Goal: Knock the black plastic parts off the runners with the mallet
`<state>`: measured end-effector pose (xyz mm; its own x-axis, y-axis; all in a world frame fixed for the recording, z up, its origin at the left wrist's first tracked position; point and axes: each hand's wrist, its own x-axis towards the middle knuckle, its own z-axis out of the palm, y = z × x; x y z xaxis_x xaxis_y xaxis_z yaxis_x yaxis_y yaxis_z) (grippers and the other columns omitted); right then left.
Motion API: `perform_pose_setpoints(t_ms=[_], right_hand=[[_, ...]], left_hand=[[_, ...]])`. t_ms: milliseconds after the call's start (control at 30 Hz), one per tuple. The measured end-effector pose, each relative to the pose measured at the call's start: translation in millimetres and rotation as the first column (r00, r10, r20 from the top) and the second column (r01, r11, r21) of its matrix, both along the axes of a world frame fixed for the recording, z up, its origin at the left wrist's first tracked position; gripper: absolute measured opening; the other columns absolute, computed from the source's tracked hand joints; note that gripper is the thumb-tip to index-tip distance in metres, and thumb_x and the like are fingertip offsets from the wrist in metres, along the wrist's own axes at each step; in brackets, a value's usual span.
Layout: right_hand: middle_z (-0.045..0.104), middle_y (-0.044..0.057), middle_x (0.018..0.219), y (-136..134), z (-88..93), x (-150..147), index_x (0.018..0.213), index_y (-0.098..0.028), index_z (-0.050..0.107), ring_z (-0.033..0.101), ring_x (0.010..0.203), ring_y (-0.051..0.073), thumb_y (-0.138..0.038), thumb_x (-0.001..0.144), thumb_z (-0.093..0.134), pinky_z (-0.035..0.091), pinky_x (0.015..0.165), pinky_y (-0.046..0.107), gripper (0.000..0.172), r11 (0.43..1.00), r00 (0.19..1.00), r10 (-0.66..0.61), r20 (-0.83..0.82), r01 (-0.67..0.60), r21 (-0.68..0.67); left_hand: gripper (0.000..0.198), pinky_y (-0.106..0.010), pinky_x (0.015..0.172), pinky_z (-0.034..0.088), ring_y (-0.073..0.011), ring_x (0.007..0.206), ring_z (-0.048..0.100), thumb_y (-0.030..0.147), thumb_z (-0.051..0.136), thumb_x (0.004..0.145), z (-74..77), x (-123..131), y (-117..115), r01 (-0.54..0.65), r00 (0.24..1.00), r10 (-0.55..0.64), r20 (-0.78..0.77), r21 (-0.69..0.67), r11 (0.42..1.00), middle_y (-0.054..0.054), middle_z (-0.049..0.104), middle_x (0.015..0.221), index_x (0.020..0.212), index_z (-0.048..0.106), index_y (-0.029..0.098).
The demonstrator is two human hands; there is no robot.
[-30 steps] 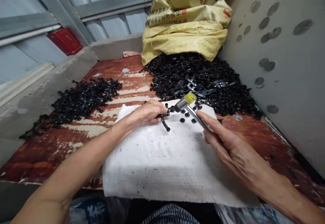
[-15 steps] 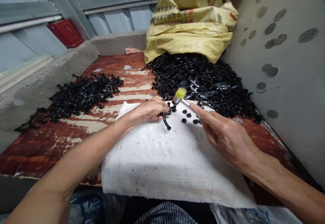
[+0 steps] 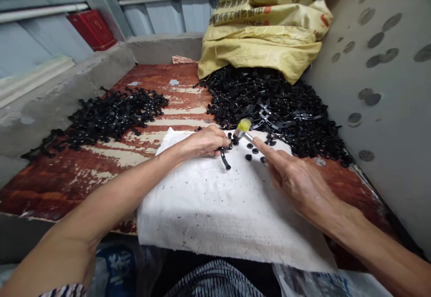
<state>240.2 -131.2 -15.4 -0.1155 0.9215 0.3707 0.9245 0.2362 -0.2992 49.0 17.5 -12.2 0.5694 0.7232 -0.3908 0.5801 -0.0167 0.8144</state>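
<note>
My left hand rests on a white cloth, pinching a black plastic linked part whose arm sticks out past my fingers. My right hand grips a small hammer with a yellow head and a metal shaft, its index finger stretched along the shaft. The head stands just above the black part near my left fingertips. Several small round black pieces lie on the cloth next to my hands, among black specks.
A large heap of black parts lies under a yellow woven sack, with a smaller heap to the left on a peeling red-painted wooden table. A grey wall bounds the right, a concrete ledge the left.
The hammer has swung more upright, its head now above the black part. The heaps and sack sit further right and higher in view as my head has shifted.
</note>
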Motion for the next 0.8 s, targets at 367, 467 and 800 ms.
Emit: perform_pose_setpoints(t_ms=[367,467,800], right_hand=[[0.047,-0.006,0.053,21,16.9,-17,0.072,-0.020,0.061,0.039,0.043,0.009,-0.033,0.073,0.068,0.031,0.038,0.022,0.015,0.921,0.655,-0.220,-0.723,-0.105,-0.375],[0.043,-0.008,0.048,17,13.0,-23,0.066,-0.021,0.056,0.031,0.034,0.006,-0.037,0.073,0.065,0.025,0.031,0.021,0.020,0.885,0.577,-0.274,-0.769,-0.161,-0.436],[0.039,-0.010,0.044,1,12.8,-26,0.068,-0.022,0.052,0.032,0.032,0.006,-0.042,0.075,0.066,0.028,0.028,0.018,0.026,0.902,0.381,-0.382,-0.842,-0.047,-0.430]], left_hand=[[0.029,-0.021,0.043,0.024,-0.0065,0.044,0.035,0.021,0.051,0.085,25.7,4,-47,0.447,0.888,-0.456,0.069,0.107,0.888,0.004,0.044,0.050,0.056,0.050,0.017],[0.024,-0.021,0.045,0.023,-0.0063,0.047,0.035,0.024,0.056,0.083,20.8,0,-58,0.405,0.907,-0.418,0.049,0.172,0.898,0.006,0.042,0.052,0.061,0.054,0.016],[0.035,-0.026,0.050,0.051,-0.0157,0.066,0.067,0.028,0.078,0.072,12.8,-9,-84,-0.155,0.852,0.397,0.341,-0.559,0.814,-0.004,0.065,0.083,0.094,0.055,0.014]])
